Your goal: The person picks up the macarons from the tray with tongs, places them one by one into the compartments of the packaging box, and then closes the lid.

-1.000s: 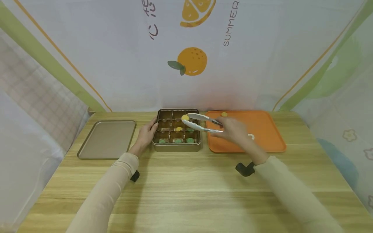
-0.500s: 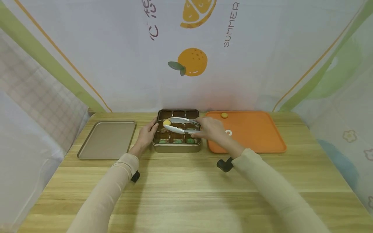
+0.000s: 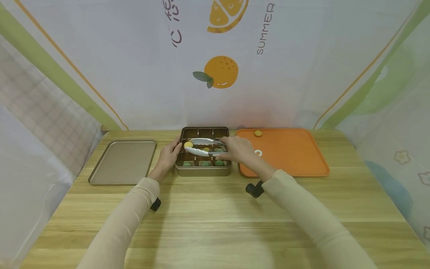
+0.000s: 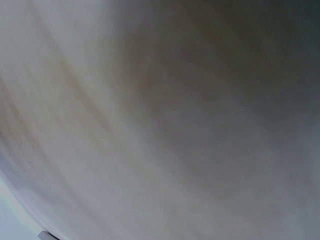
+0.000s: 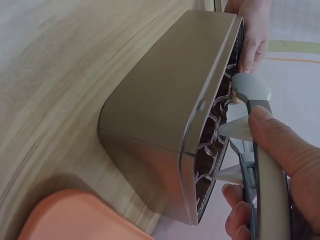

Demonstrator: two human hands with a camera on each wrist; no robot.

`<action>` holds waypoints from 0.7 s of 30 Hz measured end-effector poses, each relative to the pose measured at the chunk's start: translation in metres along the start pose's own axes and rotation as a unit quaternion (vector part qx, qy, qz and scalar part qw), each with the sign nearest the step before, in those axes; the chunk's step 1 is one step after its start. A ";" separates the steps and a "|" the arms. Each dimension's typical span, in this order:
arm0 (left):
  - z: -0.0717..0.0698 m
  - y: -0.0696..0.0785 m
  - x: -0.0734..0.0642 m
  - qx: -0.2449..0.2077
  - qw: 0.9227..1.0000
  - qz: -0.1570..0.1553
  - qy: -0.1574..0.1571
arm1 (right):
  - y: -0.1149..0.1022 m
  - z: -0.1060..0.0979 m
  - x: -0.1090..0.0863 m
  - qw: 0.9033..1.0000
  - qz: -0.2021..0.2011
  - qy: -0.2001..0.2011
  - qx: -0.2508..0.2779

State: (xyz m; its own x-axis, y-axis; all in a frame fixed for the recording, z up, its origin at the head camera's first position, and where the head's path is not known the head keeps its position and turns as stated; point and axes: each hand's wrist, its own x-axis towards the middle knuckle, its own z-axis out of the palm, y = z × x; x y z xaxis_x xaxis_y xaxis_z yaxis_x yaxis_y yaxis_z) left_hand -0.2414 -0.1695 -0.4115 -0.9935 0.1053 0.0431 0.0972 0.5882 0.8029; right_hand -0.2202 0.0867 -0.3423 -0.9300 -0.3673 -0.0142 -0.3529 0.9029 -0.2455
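Tongs (image 3: 198, 151) with pale scalloped arms lie across the top of the metal box (image 3: 203, 172), tips pointing left. Right hand (image 3: 239, 150) has its grip pressed on the tongs, thumb on one arm and fingers on the other side, as the right wrist view shows. Tips pinch a yellow ball (image 3: 188, 145), located at the left end of the box's middle row; cannot tell from this angle whether the ball touches the compartment or is held above it. Left hand (image 3: 167, 157) is at the left side of the box; its grip holds the wall, thumb at the rim, fingers along the outside. Left wrist view: blurred, contents not readable.

Box: dark brown insert (image 3: 189, 132), three rows of three compartments. Near row: green pieces (image 3: 205, 163), one per compartment. Middle row: second yellow piece (image 3: 206, 149) in the centre, seen between the tong arms; another green piece (image 3: 220, 150) at right, partly covered.

Orange tray (image 3: 289, 153) sits just beside the box, to its right; a loose yellow ball (image 3: 258, 133) lies near its far edge. Tan tray (image 3: 124, 162) is to the left. All rest on the wood-grain desk (image 3: 208, 224). Backdrop: white cloth (image 3: 285, 86) with printed oranges.
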 end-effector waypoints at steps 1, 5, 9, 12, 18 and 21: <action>0.000 0.000 0.000 0.000 1.000 0.001 -0.001 | 0.000 0.000 0.000 1.000 0.000 -0.001 0.002; 0.000 -0.001 0.001 -0.005 1.000 0.002 0.001 | -0.001 0.001 -0.001 1.000 -0.002 -0.005 0.007; 0.000 0.000 0.000 -0.012 1.000 0.000 0.000 | 0.000 0.001 -0.002 1.000 -0.005 -0.004 0.008; 0.001 0.000 0.001 -0.014 1.000 -0.001 0.001 | 0.000 0.001 -0.003 1.000 -0.004 -0.003 0.011; 0.000 0.000 0.000 -0.011 1.000 -0.010 0.001 | 0.006 0.000 -0.008 0.999 0.009 -0.002 0.031; 0.000 0.000 0.000 -0.011 1.000 -0.012 0.002 | 0.012 -0.002 -0.012 0.999 0.016 0.001 0.043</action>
State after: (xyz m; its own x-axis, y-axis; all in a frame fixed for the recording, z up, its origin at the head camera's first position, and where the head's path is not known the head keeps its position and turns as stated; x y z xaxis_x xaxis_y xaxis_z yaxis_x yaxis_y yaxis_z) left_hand -0.2414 -0.1691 -0.4114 -0.9957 0.0890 0.0258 0.0723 0.5727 0.8166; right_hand -0.2134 0.1027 -0.3428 -0.9407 -0.3385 -0.0217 -0.3131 0.8913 -0.3279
